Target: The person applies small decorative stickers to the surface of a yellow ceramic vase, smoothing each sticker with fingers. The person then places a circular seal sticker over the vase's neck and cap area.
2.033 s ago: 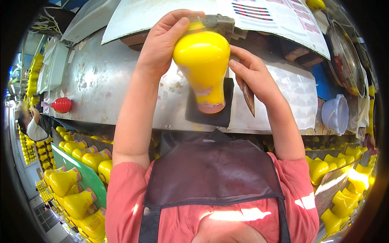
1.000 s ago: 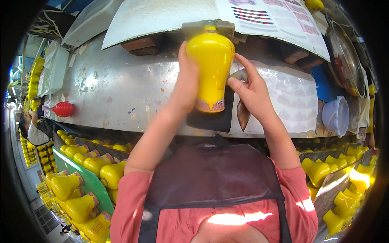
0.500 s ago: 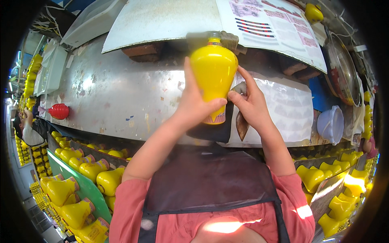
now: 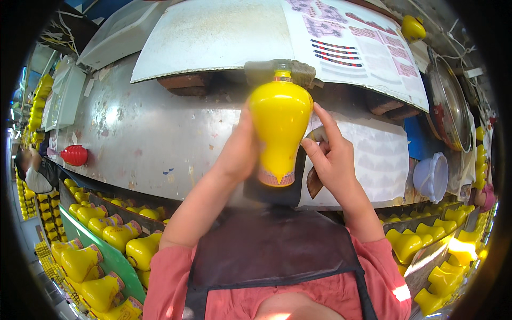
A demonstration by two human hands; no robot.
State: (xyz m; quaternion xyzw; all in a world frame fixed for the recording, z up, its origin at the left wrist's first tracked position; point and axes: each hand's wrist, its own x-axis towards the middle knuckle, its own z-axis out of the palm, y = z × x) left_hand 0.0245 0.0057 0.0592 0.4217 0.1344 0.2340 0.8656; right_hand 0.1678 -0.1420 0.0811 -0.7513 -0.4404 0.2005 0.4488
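Note:
A glossy yellow bottle [image 4: 280, 128] with broad shoulders stands nearly upright in front of me. It has a narrow neck with a dark band and a patterned band round its base. My left hand [image 4: 242, 144] grips its left side, the fingertips hidden behind it. On the other side, my right hand [image 4: 332, 146] has its index finger against the bottle's shoulder. Its other fingers curl round a flat brown, pointed, scraper-like piece [image 4: 313, 183], whose grey end shows near the thumb. Beneath the bottle's base is a dark cloth or pad [image 4: 272, 196].
Ahead, a white board [image 4: 213, 40] rests on bricks [image 4: 184, 82], with printed decal sheets [image 4: 346, 48] on it. A pale sheet [image 4: 368, 160] lies at right, beside a lilac bucket [image 4: 431, 177]. A red container [image 4: 73, 155] stands left. Yellow bottles [image 4: 121, 234] fill both sides; another person [image 4: 36, 173] is far left.
The bottle sits lower in view, as does the whole table. My left thumb has left the bottle's front, and the left hand has slid round its side. My right hand stays beside it.

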